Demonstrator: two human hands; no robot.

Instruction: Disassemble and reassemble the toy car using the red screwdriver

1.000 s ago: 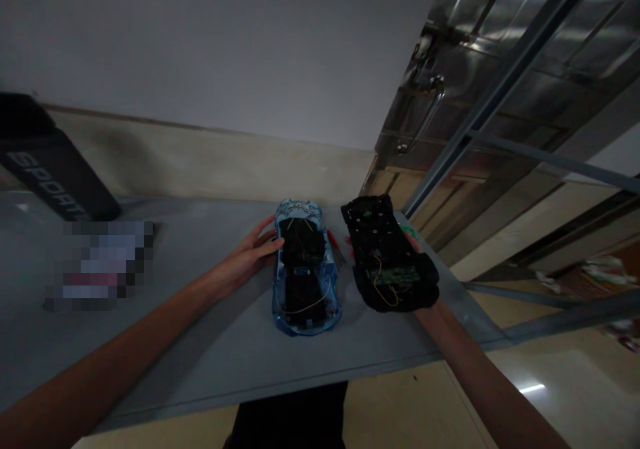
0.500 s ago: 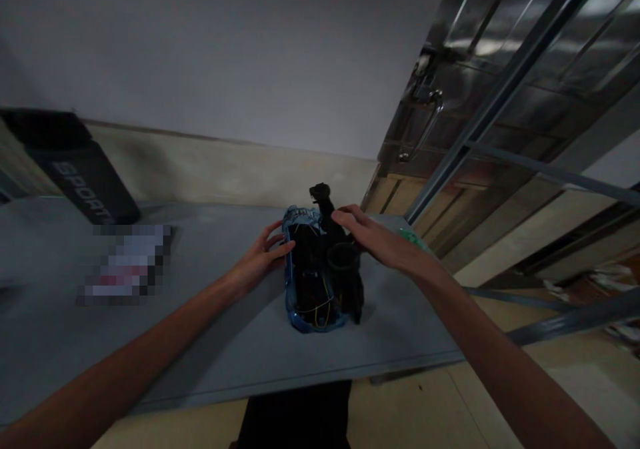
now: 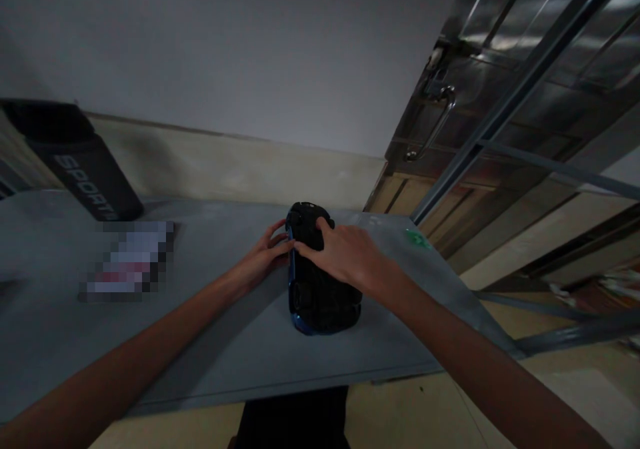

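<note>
A toy car lies upside down on the grey table, its black underside point(image 3: 325, 295) facing up and the blue body shell point(image 3: 305, 325) showing along the left and near edges. My left hand point(image 3: 270, 249) is against the car's left side, fingers apart, thumb at the shell's edge. Over the underside lies my right hand point(image 3: 340, 249), its thumb and fingers spread and pressing on the black part. The wires inside are hidden.
A black bottle point(image 3: 95, 175) lettered SPORT stands at the back left, with a blurred flat item point(image 3: 130, 259) before it. Something small and green point(image 3: 417, 238) lies at the table's right edge point(image 3: 450, 282). A metal frame post point(image 3: 480, 145) rises on the right.
The black underside, tilted up beside the open shell before, now lies over it and covers the wires. My right hand has moved left onto it; my left hand has hardly moved.
</note>
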